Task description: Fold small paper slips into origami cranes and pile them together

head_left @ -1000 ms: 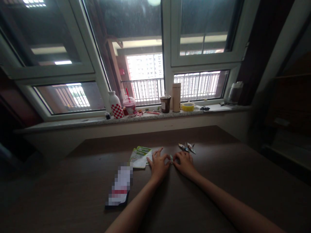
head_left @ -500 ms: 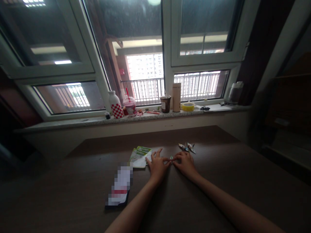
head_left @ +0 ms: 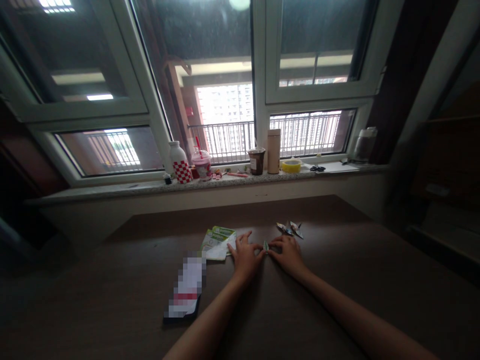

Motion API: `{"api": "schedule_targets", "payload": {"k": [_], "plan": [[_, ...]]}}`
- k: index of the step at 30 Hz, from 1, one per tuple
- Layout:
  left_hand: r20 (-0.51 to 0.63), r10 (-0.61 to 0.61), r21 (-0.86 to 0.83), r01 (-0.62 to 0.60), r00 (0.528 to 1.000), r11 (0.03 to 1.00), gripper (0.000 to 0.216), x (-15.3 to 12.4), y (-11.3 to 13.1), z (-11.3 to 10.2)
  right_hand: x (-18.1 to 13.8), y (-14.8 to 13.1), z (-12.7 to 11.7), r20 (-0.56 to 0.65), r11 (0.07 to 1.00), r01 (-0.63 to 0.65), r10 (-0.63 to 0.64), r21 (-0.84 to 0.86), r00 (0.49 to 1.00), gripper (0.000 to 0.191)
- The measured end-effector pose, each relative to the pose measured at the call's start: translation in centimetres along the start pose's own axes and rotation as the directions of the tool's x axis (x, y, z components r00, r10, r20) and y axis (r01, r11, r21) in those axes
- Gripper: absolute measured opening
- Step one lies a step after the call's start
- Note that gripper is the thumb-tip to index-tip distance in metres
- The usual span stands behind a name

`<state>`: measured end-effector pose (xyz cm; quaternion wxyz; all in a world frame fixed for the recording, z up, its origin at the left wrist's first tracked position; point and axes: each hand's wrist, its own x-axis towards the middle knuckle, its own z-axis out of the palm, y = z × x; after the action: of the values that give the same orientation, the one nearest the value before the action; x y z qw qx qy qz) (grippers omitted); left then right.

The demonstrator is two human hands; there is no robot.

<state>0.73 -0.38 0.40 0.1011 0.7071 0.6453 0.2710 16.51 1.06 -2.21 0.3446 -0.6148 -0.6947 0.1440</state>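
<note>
A small folded piece of green and white paper (head_left: 266, 246) stands on the brown table between my two hands. My left hand (head_left: 245, 255) pinches its left side with thumb and index finger, while the other fingers spread toward the green printed sheets (head_left: 215, 242). From the other side, my right hand (head_left: 288, 254) grips the paper between thumb and fingertips, the rest of its fingers curled. Just beyond the right hand lie folded paper shapes (head_left: 290, 229) with pointed ends, similar to origami cranes. The finer folds of the held piece are too small to make out.
A phone (head_left: 185, 290) with a blurred screen lies left of my left forearm. Along the windowsill (head_left: 225, 181) stand a checkered bottle (head_left: 182, 165), a pink drink cup (head_left: 202, 166), a brown drink cup (head_left: 256, 162), a tan flask (head_left: 273, 151), yellow tape (head_left: 291, 166) and scissors (head_left: 318, 168).
My fingertips have parted slightly, so more of the folded paper shows between them. The hands have otherwise hardly moved, and the whole view has shifted a little.
</note>
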Motion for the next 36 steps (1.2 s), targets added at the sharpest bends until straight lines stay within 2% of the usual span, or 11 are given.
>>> {"api": "schedule_targets", "payload": {"k": [6,11,14,18,20,30,36], "plan": [[-0.057,0.006,-0.096,-0.012,0.998,0.995,0.006,-0.1,-0.1,-0.1,0.3,0.2,-0.2,0.040,0.994,-0.001,-0.004,0.114,0.999,0.026],[-0.071,0.009,-0.147,-0.019,0.997,0.989,0.004,-0.2,-0.1,-0.2,0.5,0.4,-0.5,0.052,0.971,0.011,-0.024,0.238,0.998,0.017],[-0.072,0.010,-0.158,-0.022,0.997,0.987,0.006,-0.2,-0.1,-0.3,0.5,0.4,-0.5,0.043,0.950,0.005,-0.019,0.313,0.999,0.017],[-0.064,-0.022,-0.132,0.013,0.998,0.991,0.021,-0.1,-0.1,-0.2,0.4,0.4,-0.5,0.016,0.910,-0.004,-0.003,0.416,1.000,0.022],[-0.037,-0.013,-0.116,0.009,0.999,0.993,0.017,-0.1,-0.1,-0.1,0.4,0.4,-0.4,-0.004,0.895,0.012,-0.011,0.447,1.000,0.023],[-0.070,0.012,-0.177,-0.024,0.997,0.984,0.005,0.1,0.0,0.5,0.8,1.3,0.1,-0.073,0.915,0.066,-0.040,0.398,0.997,0.023],[-0.068,-0.021,-0.229,0.005,0.997,0.973,0.006,0.0,0.0,0.3,0.8,1.2,0.1,-0.045,0.918,0.061,-0.047,0.391,0.998,0.022]]}}
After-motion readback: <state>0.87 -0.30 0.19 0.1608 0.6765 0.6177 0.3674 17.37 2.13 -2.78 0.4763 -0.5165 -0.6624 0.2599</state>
